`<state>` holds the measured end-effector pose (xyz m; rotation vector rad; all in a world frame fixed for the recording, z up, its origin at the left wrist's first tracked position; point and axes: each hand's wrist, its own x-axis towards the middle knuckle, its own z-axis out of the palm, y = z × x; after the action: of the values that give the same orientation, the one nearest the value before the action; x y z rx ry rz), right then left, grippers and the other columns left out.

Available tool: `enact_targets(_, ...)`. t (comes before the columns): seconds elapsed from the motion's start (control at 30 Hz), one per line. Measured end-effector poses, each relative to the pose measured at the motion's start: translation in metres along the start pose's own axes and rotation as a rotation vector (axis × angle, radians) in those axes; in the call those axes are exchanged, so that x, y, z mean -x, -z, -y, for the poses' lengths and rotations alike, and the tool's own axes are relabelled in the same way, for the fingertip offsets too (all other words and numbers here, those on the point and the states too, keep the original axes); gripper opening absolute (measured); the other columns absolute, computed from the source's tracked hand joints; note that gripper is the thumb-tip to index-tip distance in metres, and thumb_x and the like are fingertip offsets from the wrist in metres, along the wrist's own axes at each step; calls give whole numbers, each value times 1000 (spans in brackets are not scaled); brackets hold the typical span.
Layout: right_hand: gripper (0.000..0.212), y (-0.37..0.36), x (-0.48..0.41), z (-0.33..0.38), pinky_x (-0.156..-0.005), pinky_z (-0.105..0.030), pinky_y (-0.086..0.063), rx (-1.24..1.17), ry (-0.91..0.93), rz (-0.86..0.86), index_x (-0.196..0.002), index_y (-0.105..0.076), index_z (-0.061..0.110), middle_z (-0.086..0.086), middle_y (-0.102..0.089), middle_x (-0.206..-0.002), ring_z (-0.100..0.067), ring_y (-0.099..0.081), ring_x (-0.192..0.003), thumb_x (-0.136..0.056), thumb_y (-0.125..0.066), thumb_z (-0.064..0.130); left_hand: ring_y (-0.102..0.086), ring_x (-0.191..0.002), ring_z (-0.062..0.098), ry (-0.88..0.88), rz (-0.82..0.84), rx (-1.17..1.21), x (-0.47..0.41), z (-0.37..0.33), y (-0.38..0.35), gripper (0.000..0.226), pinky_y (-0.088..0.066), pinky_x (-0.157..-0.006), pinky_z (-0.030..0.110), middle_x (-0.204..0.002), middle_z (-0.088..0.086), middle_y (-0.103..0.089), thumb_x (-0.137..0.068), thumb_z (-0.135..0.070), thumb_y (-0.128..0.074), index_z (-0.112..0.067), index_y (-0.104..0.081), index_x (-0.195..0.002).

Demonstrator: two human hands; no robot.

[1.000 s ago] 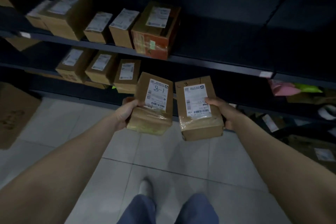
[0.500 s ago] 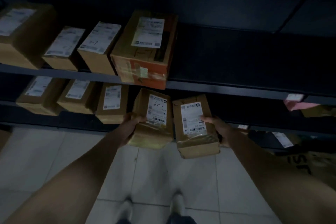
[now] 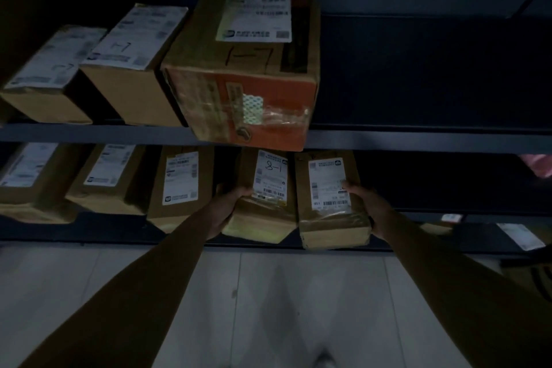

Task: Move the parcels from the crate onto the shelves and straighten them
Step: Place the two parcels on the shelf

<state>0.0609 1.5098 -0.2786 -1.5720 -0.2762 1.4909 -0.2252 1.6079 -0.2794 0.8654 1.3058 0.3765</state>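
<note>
Fingers (image 3: 239, 193) of the left hand (image 3: 228, 209) curl round the left side of the parcel marked 8-1 (image 3: 260, 218), thumb lying on its labelled top. The right hand (image 3: 372, 207) clamps the second parcel (image 3: 328, 218) the same way from its right side. Both brown parcels sit side by side, long edges meeting, labels up, at the front of the lower shelf (image 3: 89, 233). Their near ends stick out past its edge; whether their far ends rest on the shelf cannot be told.

Left of them on that shelf lie 3 labelled parcels – the nearest (image 3: 179, 185) just beside the left hand, then 1 more (image 3: 110, 179), then a blurred one (image 3: 27, 185) at the frame's edge. Directly above, a large box with an orange front (image 3: 245, 92) overhangs the upper shelf (image 3: 418, 142), with 2 smaller boxes (image 3: 131, 69) (image 3: 47, 81) to its left – the shelf's right part is dark. Pale floor tiles (image 3: 268, 308) lie below the forearms.
</note>
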Motion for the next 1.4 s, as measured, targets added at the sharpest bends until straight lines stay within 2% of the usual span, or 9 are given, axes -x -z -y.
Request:
enact_targets(0.17,41,0,-19,-4,-82,-40,-54,-18,27,29,-124,-58,9,-16,-68,-116,-32,-66,-104,-87,-63,27,-62,-104,30,39,-17,-60,-23,-2,3,44,-50,-90,45,-115,12,-65,-86,-36,-62,-16,-53,-125)
enact_targets(0.37,32,-5,-10,-1,-79,-37,-55,268,115,-244,-117,-62,4,-16,-67,-113,-27,-65,-94,-92,-63,23,-51,-118,32,-28,-210,-85,-23,-7,-12,47,-43,-92,40,-132,12,-52,-95,-18,-52,-14,-39,-140)
enact_targets(0.43,27,-10,5,3,-73,-29,-51,372,152,-321,-116,-63,3,-17,-66,-114,-25,-62,-93,-93,-61,19,-50,-117,34,-90,-276,-181,-15,-9,-17,54,-42,-88,38,-130,13,-51,-92,-14,-56,-11,-36,-142)
enact_targets(0.53,37,-15,41,9,-88,-32,-46,614,221,-369,-127,-57,2,-17,-62,-123,-31,-59,-112,-94,-60,19,-54,-103,34,-224,-409,-428,12,-12,-27,47,-45,-87,40,-125,21,-54,-88,-10,-60,-2,-44,-132)
enact_targets(0.73,36,-31,136,37,-81,-29,-48,1163,306,-220,-126,-58,10,-13,-64,-124,-29,-60,-110,-92,-57,22,-50,-119,29,-461,-136,-1007,116,-36,-64,42,-42,-100,32,-133,14,-49,-91,-14,-54,-6,-49,-132)
enact_targets(0.83,43,-43,194,71,-93,-36,-48,1393,356,-272,-129,-54,12,-13,-58,-127,-31,-53,-117,-91,-57,30,-49,-119,27,-595,18,-1187,170,-71,-84,40,-41,-100,35,-131,11,-51,-92,-16,-51,-10,-50,-132)
enact_targets(0.97,50,-56,286,119,-102,-39,-36,1557,401,-449,-137,-46,14,-10,-50,-137,-30,-42,-128,-93,-54,35,-55,-108,28,-873,87,-1283,244,-125,-112,34,-44,-92,37,-120,13,-59,-90,-15,-53,-8,-57,-123)
enact_targets(1.17,46,-54,432,157,-100,-41,-34,1581,537,-850,-132,-48,12,-11,-53,-129,-32,-43,-124,-91,-55,32,-47,-118,29,-1303,125,-1464,363,-197,-163,40,-31,-103,41,-127,8,-51,-91,-27,-51,-15,-50,-129)
enact_targets(1.4,38,-22,590,144,-99,-42,-33,1582,368,-1392,-122,-51,10,-14,-56,-123,-34,-46,-120,-90,-55,30,-49,-118,30,-1814,247,-1465,493,-211,-229,41,-27,-105,46,-128,8,-52,-92,-32,-48,-15,-50,-129)
